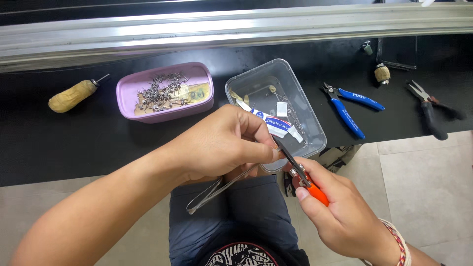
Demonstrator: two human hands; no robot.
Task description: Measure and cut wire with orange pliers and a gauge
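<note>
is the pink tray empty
No, the pink tray on the black bench holds a heap of small metal pins, left of the clear plastic container.

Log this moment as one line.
left hand: pinching tweezers | right hand: gripping orange-handled cutters | nearby: clear tub, pink tray

— You see the orange-handled metal cutters [309, 184]?
— Yes; orange grips, dark blades. Your wrist wears a red-and-white braided band [400, 244].
— And on the black matte worktop [59, 143]?
— A pink oval plastic tub [165, 91] of grey metal pins [160, 91], a clear plastic box [276, 106], blue-handled side cutters [350, 106], and a tan taped tool handle [73, 96].
</note>
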